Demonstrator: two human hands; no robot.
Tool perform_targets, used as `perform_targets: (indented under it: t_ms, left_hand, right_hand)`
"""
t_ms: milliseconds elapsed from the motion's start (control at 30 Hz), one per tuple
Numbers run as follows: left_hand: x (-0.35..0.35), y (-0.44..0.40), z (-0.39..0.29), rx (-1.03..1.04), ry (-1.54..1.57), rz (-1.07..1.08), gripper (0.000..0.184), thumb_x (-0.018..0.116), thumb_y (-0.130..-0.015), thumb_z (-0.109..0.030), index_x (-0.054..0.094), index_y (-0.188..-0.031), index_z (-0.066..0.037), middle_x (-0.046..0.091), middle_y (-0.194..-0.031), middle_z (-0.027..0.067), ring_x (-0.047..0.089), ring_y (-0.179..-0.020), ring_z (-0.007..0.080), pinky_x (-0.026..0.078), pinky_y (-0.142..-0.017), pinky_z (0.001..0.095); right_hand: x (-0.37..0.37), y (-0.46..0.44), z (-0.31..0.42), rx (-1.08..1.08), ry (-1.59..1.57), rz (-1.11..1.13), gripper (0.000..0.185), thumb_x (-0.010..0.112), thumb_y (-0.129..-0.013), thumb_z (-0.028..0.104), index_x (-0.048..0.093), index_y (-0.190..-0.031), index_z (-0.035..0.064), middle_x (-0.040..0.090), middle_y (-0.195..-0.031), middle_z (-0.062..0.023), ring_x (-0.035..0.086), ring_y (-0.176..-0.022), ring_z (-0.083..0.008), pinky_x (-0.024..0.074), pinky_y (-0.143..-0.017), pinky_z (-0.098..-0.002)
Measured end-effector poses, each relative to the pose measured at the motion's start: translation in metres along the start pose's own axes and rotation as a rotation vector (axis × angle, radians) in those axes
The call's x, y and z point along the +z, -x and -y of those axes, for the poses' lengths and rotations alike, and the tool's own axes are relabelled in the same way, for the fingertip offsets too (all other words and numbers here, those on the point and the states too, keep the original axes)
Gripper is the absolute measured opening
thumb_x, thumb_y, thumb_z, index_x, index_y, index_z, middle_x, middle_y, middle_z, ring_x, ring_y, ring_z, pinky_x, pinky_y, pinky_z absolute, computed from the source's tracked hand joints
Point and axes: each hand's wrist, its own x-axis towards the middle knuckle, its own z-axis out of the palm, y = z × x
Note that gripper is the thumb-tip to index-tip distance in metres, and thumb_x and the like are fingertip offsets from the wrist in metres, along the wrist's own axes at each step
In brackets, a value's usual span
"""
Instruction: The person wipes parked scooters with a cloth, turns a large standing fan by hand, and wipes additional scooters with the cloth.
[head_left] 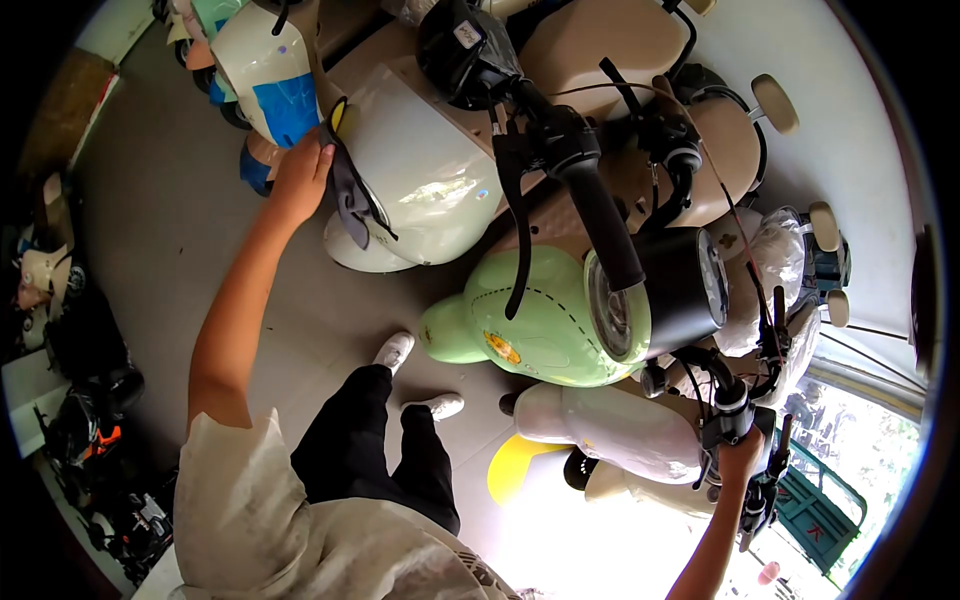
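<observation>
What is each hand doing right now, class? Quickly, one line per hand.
Left hand: closed, holding a dark cloth.
Right hand: closed, holding a handlebar.

A person (240,490) wears a loose cream short-sleeved shirt (365,550), black trousers (345,430) and low white shoes (395,351).
</observation>
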Motion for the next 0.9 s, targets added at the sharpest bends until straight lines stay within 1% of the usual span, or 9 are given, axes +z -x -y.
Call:
perform_targets:
  t_ms: [67, 167, 233, 300, 367, 600, 667, 767, 900]
  left_hand:
    - [-0.005, 0.012, -0.026, 0.299, -0.076, -0.193, 0.04, 0.045, -0.106, -0.024, 0.055, -0.134, 0.003, 0.057, -0.135, 0.026, 0.053, -0.125, 0.0437, 0.044, -0.104, 0.0473]
    - [-0.018, 0.031, -0.053, 0.335, -0.217, -0.077, 0.045, 0.042, -0.107, -0.022, 0.047, -0.146, 0.0, 0.047, -0.15, 0.0209, 0.044, -0.137, 0.0419, 0.036, -0.113, 0.0465]
    - [-0.024, 0.036, -0.052, 0.33, -0.186, -0.083, 0.044, 0.04, -0.108, -0.022, 0.048, -0.144, 0.002, 0.049, -0.149, 0.018, 0.048, -0.135, 0.039, 0.038, -0.112, 0.0426]
    - [-0.038, 0.04, -0.033, -0.151, 0.361, -0.059, 0.047, 0.039, -0.109, -0.03, 0.05, -0.142, 0.001, 0.053, -0.146, 0.0185, 0.051, -0.134, 0.0356, 0.039, -0.11, 0.037]
    - [-0.049, 0.045, -0.003, -0.193, 0.351, -0.063, 0.049, 0.039, -0.109, -0.035, 0.053, -0.138, 0.002, 0.057, -0.138, 0.0183, 0.054, -0.128, 0.0326, 0.041, -0.106, 0.0347]
    - [-0.072, 0.037, -0.015, -0.303, 0.315, 0.149, 0.057, 0.038, -0.109, -0.048, 0.057, -0.119, 0.005, 0.063, -0.108, 0.0108, 0.057, -0.101, 0.0199, 0.043, -0.093, 0.0315]
    - [-0.063, 0.029, -0.031, -0.21, 0.4, 0.134, 0.057, 0.038, -0.109, -0.048, 0.057, -0.121, 0.005, 0.064, -0.109, 0.0105, 0.057, -0.103, 0.0192, 0.043, -0.095, 0.0314]
    - [-0.048, 0.017, -0.053, -0.124, 0.473, 0.112, 0.057, 0.037, -0.109, -0.045, 0.056, -0.131, 0.004, 0.064, -0.124, 0.0151, 0.058, -0.116, 0.0232, 0.04, -0.104, 0.0318]
    - [-0.021, -0.009, -0.041, 0.183, 0.154, 0.101, 0.059, 0.043, -0.107, -0.041, 0.046, -0.144, 0.004, 0.05, -0.147, 0.0215, 0.045, -0.138, 0.0334, 0.033, -0.116, 0.0368]
  right_hand:
    - [-0.003, -0.002, -0.007, 0.221, 0.059, 0.269, 0.044, 0.071, -0.064, 0.007, 0.064, -0.106, -0.0025, 0.063, -0.099, -0.0256, 0.058, -0.098, -0.047, 0.0449, -0.09, -0.0525]
    - [-0.004, -0.005, -0.01, 0.27, 0.039, 0.322, 0.047, 0.071, -0.064, 0.006, 0.063, -0.109, -0.0018, 0.062, -0.1, -0.025, 0.057, -0.099, -0.0467, 0.0444, -0.091, -0.0521]
    - [-0.001, -0.004, -0.015, 0.267, 0.037, 0.315, 0.047, 0.07, -0.064, 0.006, 0.063, -0.11, -0.0016, 0.062, -0.1, -0.0249, 0.057, -0.099, -0.0468, 0.0444, -0.091, -0.0519]
    - [0.0, -0.001, -0.015, 0.252, 0.035, 0.296, 0.047, 0.07, -0.064, 0.006, 0.063, -0.11, -0.0015, 0.062, -0.1, -0.0249, 0.057, -0.099, -0.047, 0.0445, -0.091, -0.0518]
    - [0.002, -0.002, -0.006, 0.008, -0.017, 0.055, 0.017, 0.071, -0.063, 0.008, 0.064, -0.075, -0.001, 0.063, -0.069, -0.0235, 0.061, -0.07, -0.0474, 0.046, -0.066, -0.0513]
    - [0.011, 0.004, -0.023, 0.043, 0.03, 0.055, 0.027, 0.074, -0.066, 0.012, 0.067, -0.089, -0.001, 0.066, -0.084, -0.0234, 0.062, -0.083, -0.0471, 0.0466, -0.075, -0.0537]
    - [0.011, 0.003, -0.029, 0.042, 0.032, 0.041, 0.027, 0.074, -0.066, 0.011, 0.067, -0.088, -0.0012, 0.066, -0.084, -0.0234, 0.062, -0.083, -0.0471, 0.0466, -0.075, -0.0537]
    - [0.01, 0.0, -0.039, 0.226, 0.026, 0.283, 0.045, 0.072, -0.065, 0.005, 0.063, -0.109, -0.0015, 0.062, -0.1, -0.0232, 0.058, -0.098, -0.0446, 0.0449, -0.089, -0.0516]
    - [0.013, 0.005, -0.038, 0.079, 0.079, 0.123, 0.035, 0.071, -0.064, 0.005, 0.065, -0.098, -0.0013, 0.064, -0.091, -0.023, 0.059, -0.09, -0.0457, 0.0458, -0.081, -0.0523]
